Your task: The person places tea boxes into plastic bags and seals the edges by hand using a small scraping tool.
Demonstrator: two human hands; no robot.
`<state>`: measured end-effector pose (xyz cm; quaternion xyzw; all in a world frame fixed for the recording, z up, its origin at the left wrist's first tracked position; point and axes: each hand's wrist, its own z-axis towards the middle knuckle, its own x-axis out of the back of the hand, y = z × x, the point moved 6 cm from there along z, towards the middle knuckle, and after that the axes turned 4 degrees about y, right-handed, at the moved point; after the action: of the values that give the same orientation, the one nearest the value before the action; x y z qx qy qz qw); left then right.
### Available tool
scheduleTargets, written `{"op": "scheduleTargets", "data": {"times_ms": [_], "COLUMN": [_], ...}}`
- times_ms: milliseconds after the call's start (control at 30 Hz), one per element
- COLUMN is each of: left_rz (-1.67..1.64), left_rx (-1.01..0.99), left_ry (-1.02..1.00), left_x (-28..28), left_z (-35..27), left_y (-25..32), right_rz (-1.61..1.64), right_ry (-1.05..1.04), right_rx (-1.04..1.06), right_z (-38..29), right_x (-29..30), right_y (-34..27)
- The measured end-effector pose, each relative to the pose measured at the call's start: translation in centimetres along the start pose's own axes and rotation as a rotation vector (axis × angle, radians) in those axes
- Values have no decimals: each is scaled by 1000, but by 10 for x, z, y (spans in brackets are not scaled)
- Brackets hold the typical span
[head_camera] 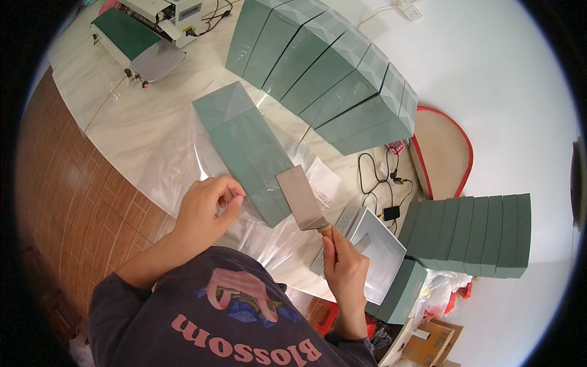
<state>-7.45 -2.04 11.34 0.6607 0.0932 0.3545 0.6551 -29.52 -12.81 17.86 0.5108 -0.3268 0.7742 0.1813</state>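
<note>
A long green box (247,147) lies at an angle on the table before me, on and partly under clear plastic film (169,165). My right hand (344,261) grips the wooden handle of a scraper (300,195). Its flat, wide metal blade overlaps the right edge of the box near my end; whether it presses on the box is unclear. My left hand (213,204) is at the box's left long edge, thumb and forefinger drawn together. Whether film is pinched between those fingertips cannot be made out.
Several film-wrapped green boxes (316,69) stand in a row along the wall. A metal-topped appliance (380,257) with cables sits by my right hand. More green boxes (467,234) are stacked beyond it. A machine with a green belt (128,34) occupies the far left of the marble-patterned table (105,128).
</note>
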Motion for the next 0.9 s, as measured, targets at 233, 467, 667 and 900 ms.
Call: {"op": "scheduleTargets", "data": {"times_ms": [233,467,667,900], "left_rz": [164,62,22,0], "left_rx": [-113,-26,-40,4], "left_ry": [-11,16,54,31], "left_x": [-10,-19,-22,-21], "left_z": [3,5,5,2], "left_y": [10,-4,-5,-16], "right_rz": [46,-23,-59,-21], "right_ry": [7,8,21,23], "right_rx": [-26,20,48,65], "right_z": [1,4,5,1], "right_x": [-1,-1,-1,-5], "right_y": [-2,-7,-7,-5]}}
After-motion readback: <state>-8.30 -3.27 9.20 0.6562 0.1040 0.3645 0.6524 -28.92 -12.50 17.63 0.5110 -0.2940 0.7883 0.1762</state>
